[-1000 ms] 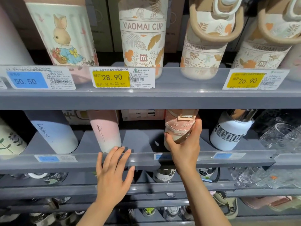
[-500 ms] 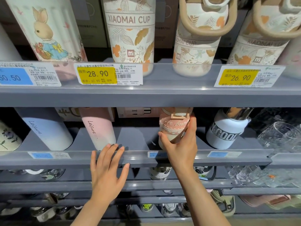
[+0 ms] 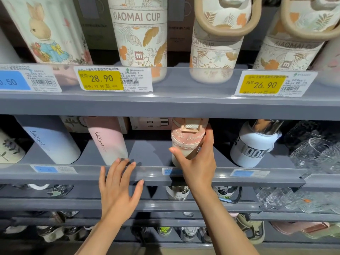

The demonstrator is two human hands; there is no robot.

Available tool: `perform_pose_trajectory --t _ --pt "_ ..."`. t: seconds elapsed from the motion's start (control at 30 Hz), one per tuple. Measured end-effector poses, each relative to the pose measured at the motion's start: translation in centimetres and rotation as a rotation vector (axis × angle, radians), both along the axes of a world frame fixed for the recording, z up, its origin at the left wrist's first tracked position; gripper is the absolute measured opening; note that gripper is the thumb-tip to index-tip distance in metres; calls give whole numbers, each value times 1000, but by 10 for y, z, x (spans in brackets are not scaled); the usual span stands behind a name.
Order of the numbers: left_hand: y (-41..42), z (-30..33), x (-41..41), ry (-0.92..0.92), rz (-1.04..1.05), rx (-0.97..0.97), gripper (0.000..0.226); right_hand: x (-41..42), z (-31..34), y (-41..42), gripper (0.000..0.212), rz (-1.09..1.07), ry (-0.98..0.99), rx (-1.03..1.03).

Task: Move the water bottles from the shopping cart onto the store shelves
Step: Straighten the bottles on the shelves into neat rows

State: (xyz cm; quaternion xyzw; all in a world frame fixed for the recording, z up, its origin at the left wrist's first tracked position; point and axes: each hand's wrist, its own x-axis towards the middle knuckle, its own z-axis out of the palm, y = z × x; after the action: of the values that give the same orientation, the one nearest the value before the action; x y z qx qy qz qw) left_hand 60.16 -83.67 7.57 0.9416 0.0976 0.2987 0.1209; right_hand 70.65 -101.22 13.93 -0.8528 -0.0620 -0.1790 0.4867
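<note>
A pink and cream water bottle [image 3: 185,142] with a tan lid clasp stands upright on the middle grey shelf [image 3: 154,155]. My right hand [image 3: 197,162] is wrapped around its lower body, thumb on the left and fingers on the right. My left hand [image 3: 119,188] lies flat with fingers spread against the shelf's front rail [image 3: 211,176], just below a pink "Leisure" bottle [image 3: 107,142]. The shopping cart is out of view.
On the same shelf stand a blue "Leisure" bottle [image 3: 51,142], a white and chrome bottle [image 3: 254,144] and clear glassware [image 3: 316,151]. The upper shelf carries floral "XIAOMAI CUP" bottles [image 3: 139,37] and a rabbit-print bottle [image 3: 49,32] behind price tags [image 3: 112,80]. Lower shelves hold several more bottles.
The view has drifted a little to the right across the shelves. My right hand stays on the pink and cream bottle; my left hand remains on the rail, fingertips slightly higher.
</note>
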Motion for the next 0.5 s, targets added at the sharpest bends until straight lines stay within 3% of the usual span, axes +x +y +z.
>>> perform_pose_trajectory --t 0.37,0.5 --pt "2 2 -2 15 -19 18 58 -7 2 -1 108 74 -6 13" --pt "4 0 -3 8 -29 35 57 -13 4 -45 92 4 -361 32"
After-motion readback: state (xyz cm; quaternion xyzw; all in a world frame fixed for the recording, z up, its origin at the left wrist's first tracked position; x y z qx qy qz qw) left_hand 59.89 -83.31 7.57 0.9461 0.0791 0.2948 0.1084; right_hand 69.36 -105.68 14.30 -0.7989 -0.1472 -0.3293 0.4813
